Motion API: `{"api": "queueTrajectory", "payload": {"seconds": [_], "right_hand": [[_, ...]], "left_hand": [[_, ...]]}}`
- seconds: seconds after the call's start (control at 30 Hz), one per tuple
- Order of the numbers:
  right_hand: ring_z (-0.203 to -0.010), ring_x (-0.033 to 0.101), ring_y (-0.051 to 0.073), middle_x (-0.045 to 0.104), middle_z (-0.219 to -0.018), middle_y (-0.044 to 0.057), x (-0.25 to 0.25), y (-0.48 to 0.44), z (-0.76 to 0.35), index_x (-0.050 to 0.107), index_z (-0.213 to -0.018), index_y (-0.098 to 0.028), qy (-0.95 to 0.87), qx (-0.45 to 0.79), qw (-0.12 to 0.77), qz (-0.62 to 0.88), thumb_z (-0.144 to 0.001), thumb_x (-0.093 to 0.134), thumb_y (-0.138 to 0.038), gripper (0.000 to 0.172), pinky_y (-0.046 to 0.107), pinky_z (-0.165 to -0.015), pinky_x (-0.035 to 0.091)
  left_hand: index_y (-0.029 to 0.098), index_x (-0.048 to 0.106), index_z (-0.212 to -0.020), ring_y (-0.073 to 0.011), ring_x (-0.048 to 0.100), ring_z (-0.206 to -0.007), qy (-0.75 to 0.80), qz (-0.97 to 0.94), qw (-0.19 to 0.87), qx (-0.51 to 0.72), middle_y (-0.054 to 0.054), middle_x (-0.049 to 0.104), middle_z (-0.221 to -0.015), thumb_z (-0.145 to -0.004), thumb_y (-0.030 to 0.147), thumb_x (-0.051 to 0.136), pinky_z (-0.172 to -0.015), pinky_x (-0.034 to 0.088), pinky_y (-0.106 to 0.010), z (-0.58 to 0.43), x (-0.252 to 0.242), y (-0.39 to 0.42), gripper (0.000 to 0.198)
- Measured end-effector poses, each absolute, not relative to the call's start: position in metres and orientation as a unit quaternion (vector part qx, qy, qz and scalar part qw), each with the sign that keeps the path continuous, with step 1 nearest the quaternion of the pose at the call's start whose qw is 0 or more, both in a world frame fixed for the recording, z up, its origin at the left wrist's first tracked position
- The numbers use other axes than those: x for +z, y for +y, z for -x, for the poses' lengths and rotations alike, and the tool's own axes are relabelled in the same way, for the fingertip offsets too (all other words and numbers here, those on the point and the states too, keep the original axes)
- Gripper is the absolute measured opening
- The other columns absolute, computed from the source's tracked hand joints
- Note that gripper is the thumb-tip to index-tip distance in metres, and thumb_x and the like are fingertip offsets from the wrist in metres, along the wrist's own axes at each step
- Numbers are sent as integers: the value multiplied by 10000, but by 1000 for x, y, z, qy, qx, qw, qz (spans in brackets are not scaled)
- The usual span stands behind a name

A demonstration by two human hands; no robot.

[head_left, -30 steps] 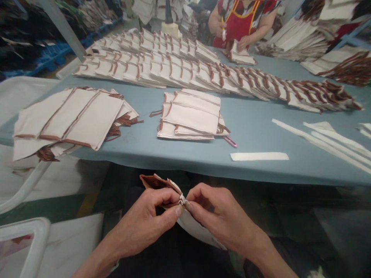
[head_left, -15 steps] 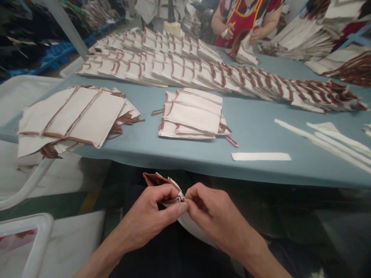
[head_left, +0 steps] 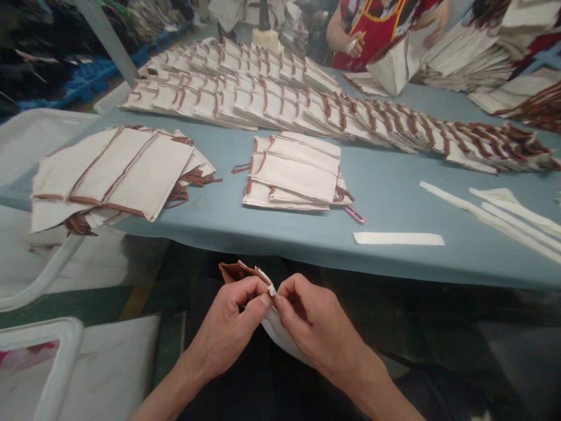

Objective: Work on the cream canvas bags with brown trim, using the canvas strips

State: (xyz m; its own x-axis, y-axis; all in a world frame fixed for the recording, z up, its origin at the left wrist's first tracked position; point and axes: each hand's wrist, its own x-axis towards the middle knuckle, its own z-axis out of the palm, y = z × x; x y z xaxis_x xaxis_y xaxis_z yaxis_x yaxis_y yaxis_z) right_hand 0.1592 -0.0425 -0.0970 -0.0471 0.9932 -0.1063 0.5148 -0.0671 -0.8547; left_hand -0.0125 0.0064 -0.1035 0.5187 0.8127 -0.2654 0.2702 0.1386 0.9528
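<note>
The left hand (head_left: 234, 321) and right hand (head_left: 313, 318) meet almost fingertip to fingertip, both pinching the bunched edge of a cream cloth pouch (head_left: 284, 338) between thumb and curled forefinger. The forearms slant in from the lower corners, backs of the hands toward the camera, the left thumb laid along the edge. Exactly which fold the right fingertips grip is too small to tell. The pouch hangs over the person's lap, just in front of the table (head_left: 385, 204), its brown lining (head_left: 234, 271) showing beyond the left knuckles.

On the table, past the hands, lies a small stack of cream pouches (head_left: 300, 169), with a pink tool (head_left: 355, 214) at its corner and a short white strip (head_left: 398, 238) near the edge. A larger pouch pile (head_left: 131, 166) lies to the left; longer strips (head_left: 473, 213) lie to the right. Behind run overlapping rows of brown-trimmed pouches (head_left: 280, 105). Across the table, a co-worker in a red apron (head_left: 372, 26) holds up a cream piece (head_left: 392, 67).
</note>
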Motion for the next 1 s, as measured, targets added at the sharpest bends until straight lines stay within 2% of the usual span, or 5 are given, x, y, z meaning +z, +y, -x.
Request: {"api": "queueTrajectory", "payload": {"seconds": [0.27,0.47,0.7,0.87,1.0], "right_hand": [[-602,641,149,674,-717,1,-106,-53,-141,607,-888,-206,-582,320,358,656,-974,565,-321,150,235,-559,435],[-584,625,143,665,-698,0,-107,-58,-135,601,-830,-205,-594,286,354,663,-910,563,-275,113,240,-557,422],[-540,539,126,579,-636,-25,-113,-59,-130,554,-774,-213,-526,378,364,669,-911,536,-327,179,237,-526,391],[-568,493,122,548,-657,-26,-117,-57,-126,540,-767,-211,-481,447,379,652,-927,573,-421,266,241,-538,380],[-597,493,120,542,-686,-29,-116,-52,-122,532,-784,-211,-444,501,397,628,-899,582,-404,230,244,-568,396]], "left_hand": [[198,515,-686,-133,436,-603,454,-631,555,294,30,490,-665,-952,304,435,-555,370,-241,7,-106,-1,298],[194,547,-726,-147,516,-661,442,-657,540,286,6,582,-719,-963,277,446,-630,433,-253,8,-111,-7,271],[179,585,-716,-134,513,-619,466,-654,528,276,14,593,-675,-904,266,533,-602,409,-247,11,-111,-8,214],[173,530,-616,-103,416,-566,494,-482,646,326,38,507,-598,-810,359,677,-549,366,-220,3,-121,-5,306],[175,551,-735,-107,434,-562,506,-348,700,364,38,499,-639,-831,496,636,-550,424,-226,-5,-132,-4,346]]}}
